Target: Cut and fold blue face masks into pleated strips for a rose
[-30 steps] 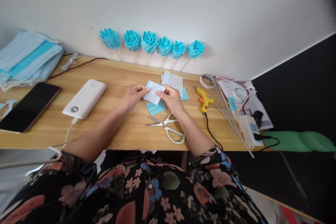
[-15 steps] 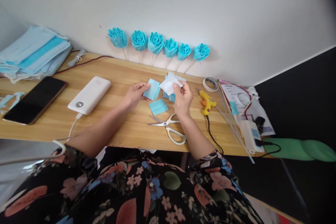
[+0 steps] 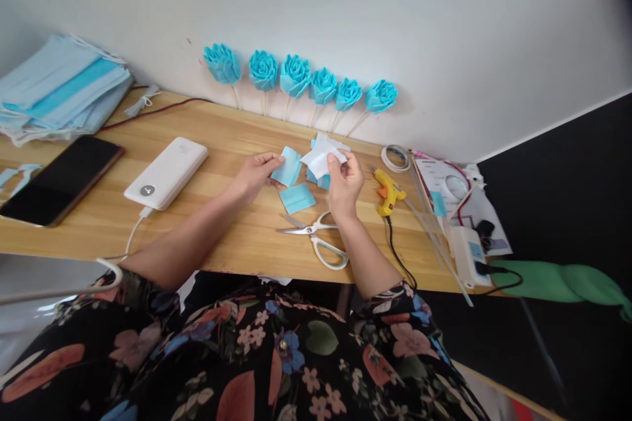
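Between its thumb and fingers, my left hand (image 3: 257, 175) pinches a light blue fabric square (image 3: 288, 167). My right hand (image 3: 346, 185) grips a white fabric piece (image 3: 320, 156) by its right side, held over a small pile of blue pieces (image 3: 323, 181) partly hidden beneath it. Below the hands, one more blue square (image 3: 297, 198) lies flat on the wooden table. White-handled scissors (image 3: 311, 230) rest spread apart just left of my right forearm. To the right of that hand lies a yellow glue gun (image 3: 390, 192).
Several blue fabric roses (image 3: 296, 75) on sticks lean against the wall. A stack of face masks (image 3: 59, 89), a phone (image 3: 62, 179) and a white power bank (image 3: 166, 173) occupy the left. Right of the glue gun are a tape roll (image 3: 395, 158), glue sticks and a power strip (image 3: 467, 256).
The camera view has shifted slightly. Both hands keep their pieces in nearly the same place.
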Motion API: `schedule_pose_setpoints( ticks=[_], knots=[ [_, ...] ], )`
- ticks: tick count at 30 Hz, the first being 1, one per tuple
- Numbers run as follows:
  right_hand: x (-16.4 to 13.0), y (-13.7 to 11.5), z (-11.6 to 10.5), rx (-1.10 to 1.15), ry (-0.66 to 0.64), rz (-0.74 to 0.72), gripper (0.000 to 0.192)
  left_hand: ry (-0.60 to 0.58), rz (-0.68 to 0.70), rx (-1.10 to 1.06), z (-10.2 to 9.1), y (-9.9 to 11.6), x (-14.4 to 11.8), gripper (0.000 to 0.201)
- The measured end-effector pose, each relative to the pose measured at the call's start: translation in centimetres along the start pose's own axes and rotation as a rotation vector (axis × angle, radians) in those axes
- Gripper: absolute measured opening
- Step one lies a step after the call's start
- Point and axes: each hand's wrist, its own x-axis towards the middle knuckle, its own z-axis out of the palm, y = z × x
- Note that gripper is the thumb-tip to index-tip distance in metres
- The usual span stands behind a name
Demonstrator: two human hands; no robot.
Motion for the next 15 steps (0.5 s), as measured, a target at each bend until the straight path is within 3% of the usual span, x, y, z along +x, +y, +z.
schedule_pose_setpoints(
  ticks=[2, 5, 7, 11, 15],
  knots=[
    [-0.01, -0.23, 0.0, 0.003, 0.0, 0.002, 0.028, 0.001, 0.01, 0.008, -0.1, 0.02, 0.01, 0.039],
    [-0.04, -0.42, 0.04, -0.017, 0.005, 0.006, 0.026, 0.012, 0.031, 0.061, -0.18, 0.15, -0.06, 0.065],
    [-0.01, -0.38, 0.09, -0.015, 0.013, 0.014, 0.027, 0.017, 0.049, 0.079, -0.14, 0.29, -0.17, 0.061],
    [0.22, -0.25, 0.12, 0.093, 0.018, 0.072, 0.03, -0.026, 0.073, -0.033, 0.16, 0.61, -0.42, 0.031],
    [0.71, -0.41, -0.01, 0.213, 0.023, 0.184, 0.038, -0.111, 0.115, -0.071, 0.35, 0.74, -0.5, 0.051]
  ],
)
